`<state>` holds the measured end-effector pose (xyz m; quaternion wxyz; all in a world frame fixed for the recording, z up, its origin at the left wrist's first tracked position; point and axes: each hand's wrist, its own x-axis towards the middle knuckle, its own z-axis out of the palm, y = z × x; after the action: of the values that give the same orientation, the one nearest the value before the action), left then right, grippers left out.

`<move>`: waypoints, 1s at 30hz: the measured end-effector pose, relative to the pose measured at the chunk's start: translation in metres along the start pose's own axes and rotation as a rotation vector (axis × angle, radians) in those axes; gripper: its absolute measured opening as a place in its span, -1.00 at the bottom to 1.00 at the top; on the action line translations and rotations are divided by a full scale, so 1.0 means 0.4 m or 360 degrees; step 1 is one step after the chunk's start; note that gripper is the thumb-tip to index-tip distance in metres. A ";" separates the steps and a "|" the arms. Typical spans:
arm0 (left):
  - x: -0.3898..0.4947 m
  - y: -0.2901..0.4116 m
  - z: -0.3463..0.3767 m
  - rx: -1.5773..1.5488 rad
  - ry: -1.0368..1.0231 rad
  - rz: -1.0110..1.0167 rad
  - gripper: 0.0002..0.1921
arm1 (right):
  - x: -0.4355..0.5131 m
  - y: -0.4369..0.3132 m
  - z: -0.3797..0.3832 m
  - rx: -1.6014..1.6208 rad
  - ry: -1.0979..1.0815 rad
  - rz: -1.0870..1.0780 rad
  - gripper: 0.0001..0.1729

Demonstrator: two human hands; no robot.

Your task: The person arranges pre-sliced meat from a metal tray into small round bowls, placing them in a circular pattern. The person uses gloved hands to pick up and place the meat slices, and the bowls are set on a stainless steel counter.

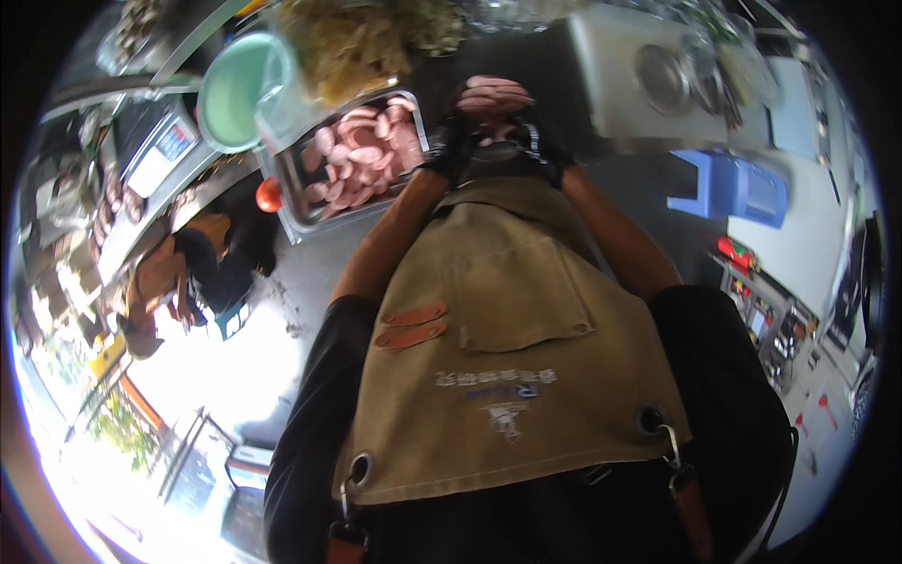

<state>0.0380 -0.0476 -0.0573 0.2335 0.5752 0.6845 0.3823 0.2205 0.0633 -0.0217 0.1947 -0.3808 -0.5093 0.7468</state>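
Black gloves cover both of my hands, which are close together in front of my canvas apron. My left hand (449,149) and my right hand (541,146) are closed around the sides of a stack of pink sausage slices (495,97). A few smaller pink pieces show between the hands. The fingers are blurred. Left of my left hand stands a rectangular metal tray (296,218) holding many loose oval slices of the same kind of sausage. A tomato (268,194) touches the tray's left edge.
A pale green bowl (236,92) and a clear bag of yellowish food (345,53) stand behind the tray. Right of my hands lies a white board (613,92) with a round metal dish (661,79). A blue plastic stool (740,187) is at right. People sit at far left.
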 end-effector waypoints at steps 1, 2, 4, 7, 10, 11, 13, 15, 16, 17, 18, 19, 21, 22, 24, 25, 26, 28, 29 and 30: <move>-0.029 -0.029 -0.006 -0.0043 0.0123 -0.0065 -0.74 | 0.016 0.016 0.022 0.0003 -0.0052 -0.0062 -0.78; -0.023 0.016 -0.046 0.0038 0.0094 0.0108 -0.73 | 0.015 0.040 0.015 0.0016 -0.0019 -0.0123 -0.76; -0.029 0.055 -0.126 0.0105 0.0167 0.0286 -0.72 | -0.001 -0.009 0.036 0.0667 -0.0033 0.0037 -0.69; -0.126 -0.021 -0.287 0.0063 0.0417 -0.0137 -0.67 | 0.027 0.065 0.110 -0.1058 -0.0111 -0.0871 -0.67; -0.206 -0.095 -0.421 0.0580 0.0393 0.0013 -0.60 | 0.038 -0.034 0.331 -0.0900 -0.0573 -0.0835 -0.77; -0.210 -0.089 -0.445 0.0521 0.0279 0.0031 -0.65 | 0.051 -0.027 0.389 -0.0961 -0.0690 -0.0727 -0.78; -0.244 -0.112 -0.450 0.0566 0.0226 -0.0148 -0.70 | 0.088 -0.001 0.489 -0.1368 -0.0834 -0.0519 -0.80; -0.286 -0.119 -0.460 0.0549 0.0166 -0.0195 -0.72 | 0.099 -0.001 0.580 -0.1967 -0.0881 -0.0526 -0.72; -0.300 -0.119 -0.460 0.0633 0.0279 -0.0191 -0.73 | 0.069 -0.055 0.606 -0.1687 -0.0521 -0.0661 -0.71; -0.323 -0.118 -0.468 0.0548 0.0283 -0.0305 -0.78 | 0.101 -0.007 0.610 -0.1695 -0.0429 -0.0762 -0.70; -0.340 -0.103 -0.475 0.0568 0.0343 -0.0387 -0.80 | 0.131 0.040 0.616 -0.1700 -0.0339 -0.0862 -0.69; -0.358 -0.092 -0.480 0.0584 0.0401 -0.0470 -0.81 | 0.146 0.045 0.629 -0.1707 -0.0248 -0.0959 -0.67; -0.385 -0.075 -0.493 0.0376 0.0394 -0.0641 -0.77 | 0.140 0.020 0.650 -0.1475 -0.0413 -0.0191 -0.67; -0.395 -0.073 -0.490 0.0264 0.0391 -0.0723 -0.75 | 0.115 -0.026 0.641 -0.1694 -0.0438 -0.0365 -0.72; -0.401 -0.077 -0.485 0.0303 0.0443 -0.0747 -0.68 | 0.121 -0.008 0.626 -0.1526 -0.0473 -0.0529 -0.76; -0.401 -0.081 -0.483 0.0318 0.0473 -0.0755 -0.64 | 0.125 -0.003 0.617 -0.1447 -0.0489 -0.0614 -0.77; -0.403 -0.086 -0.489 0.0388 0.0387 -0.0815 -0.57 | 0.122 0.006 0.620 -0.1501 -0.0485 -0.0546 -0.84; -0.399 -0.113 -0.489 0.0143 0.0432 -0.0819 -0.56 | 0.148 0.024 0.622 -0.1471 -0.0689 -0.0557 -0.63; -0.412 -0.146 -0.471 0.0109 0.0662 -0.0554 -0.58 | 0.122 -0.005 0.643 -0.1691 -0.0547 -0.0773 -0.54; -0.391 -0.142 -0.482 0.0268 0.0517 -0.0796 -0.62 | 0.139 0.011 0.640 -0.1407 -0.0478 -0.0901 -0.50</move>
<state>-0.1069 -0.2503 -0.0057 0.1592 0.3376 0.8624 0.3419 -0.0109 -0.0575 0.0026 0.1345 -0.1636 -0.8795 0.4261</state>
